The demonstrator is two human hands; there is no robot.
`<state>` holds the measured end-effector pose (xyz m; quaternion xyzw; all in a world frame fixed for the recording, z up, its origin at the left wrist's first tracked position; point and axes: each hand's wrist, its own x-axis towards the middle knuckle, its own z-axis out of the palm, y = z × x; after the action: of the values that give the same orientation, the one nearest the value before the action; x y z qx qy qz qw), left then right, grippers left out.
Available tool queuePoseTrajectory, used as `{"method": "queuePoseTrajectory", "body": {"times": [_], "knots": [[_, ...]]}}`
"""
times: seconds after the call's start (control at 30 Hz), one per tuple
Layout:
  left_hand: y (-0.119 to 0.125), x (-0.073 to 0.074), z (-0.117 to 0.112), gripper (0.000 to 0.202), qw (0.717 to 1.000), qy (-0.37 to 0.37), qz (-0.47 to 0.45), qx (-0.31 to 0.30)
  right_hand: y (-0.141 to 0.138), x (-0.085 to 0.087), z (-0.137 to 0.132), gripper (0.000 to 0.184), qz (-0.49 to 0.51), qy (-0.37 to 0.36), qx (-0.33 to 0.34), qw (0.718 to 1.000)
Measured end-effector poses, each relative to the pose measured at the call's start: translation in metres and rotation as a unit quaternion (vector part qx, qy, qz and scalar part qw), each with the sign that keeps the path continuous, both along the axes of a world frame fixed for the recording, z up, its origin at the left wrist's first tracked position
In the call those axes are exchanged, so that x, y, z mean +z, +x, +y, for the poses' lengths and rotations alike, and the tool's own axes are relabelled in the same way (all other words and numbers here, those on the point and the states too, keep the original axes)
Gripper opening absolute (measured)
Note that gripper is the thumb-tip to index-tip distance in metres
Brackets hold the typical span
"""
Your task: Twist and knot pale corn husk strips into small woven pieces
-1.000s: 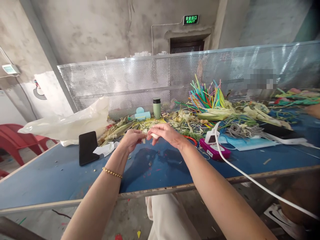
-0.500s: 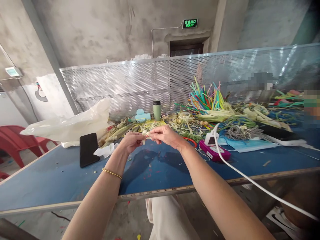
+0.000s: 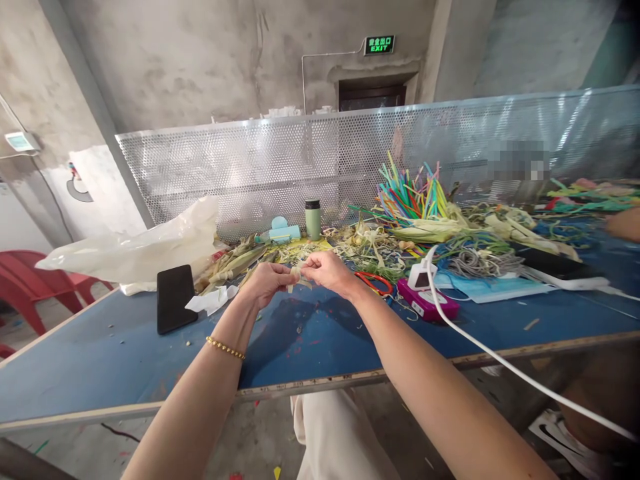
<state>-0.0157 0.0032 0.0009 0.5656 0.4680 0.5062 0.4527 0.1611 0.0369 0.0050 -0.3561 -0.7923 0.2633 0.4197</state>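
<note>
Above the blue tabletop, my left hand [image 3: 267, 280] and my right hand [image 3: 327, 272] meet with fingertips nearly touching. Both are closed in a pinch on a small pale strip of corn husk [image 3: 297, 274], whose loose end hangs below the fingers. The fingers cover much of the strip. Behind my hands lies a heap of dried husk strips and shreds [image 3: 367, 241]. More husks [image 3: 233, 265] are bundled to the left of it. A gold bead bracelet is on my left wrist.
A black phone [image 3: 176, 299] and crumpled white paper [image 3: 211, 300] lie left. Behind stand a green bottle [image 3: 313, 221] and colourful sticks [image 3: 413, 193]. A purple power block [image 3: 429, 300] with a white cable [image 3: 480, 347] sits right. Another person's hand [image 3: 624, 224] shows far right.
My hands have shifted slightly and the fingers have changed their pinch on the strip. Its loose end now spreads sideways below them. The view has moved a little.
</note>
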Motion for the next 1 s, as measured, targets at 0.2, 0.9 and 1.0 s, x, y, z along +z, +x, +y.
{"method": "queuePoseTrajectory", "body": {"times": [0.2, 0.9, 1.0], "knots": [[0.001, 0.001, 0.000, 0.026, 0.999, 0.021, 0.032, 0.004, -0.001, -0.001, 0.001, 0.014, -0.002, -0.053, 0.016, 0.998], [0.004, -0.002, -0.002, 0.014, 0.994, 0.023, 0.098, -0.050, -0.001, 0.012, -0.017, 0.010, -0.039, -0.058, 0.047, 0.996], [0.007, -0.003, -0.004, 0.013, 0.992, 0.013, 0.113, -0.045, -0.003, 0.011, -0.016, 0.005, -0.098, 0.042, 0.010, 0.994]]}}
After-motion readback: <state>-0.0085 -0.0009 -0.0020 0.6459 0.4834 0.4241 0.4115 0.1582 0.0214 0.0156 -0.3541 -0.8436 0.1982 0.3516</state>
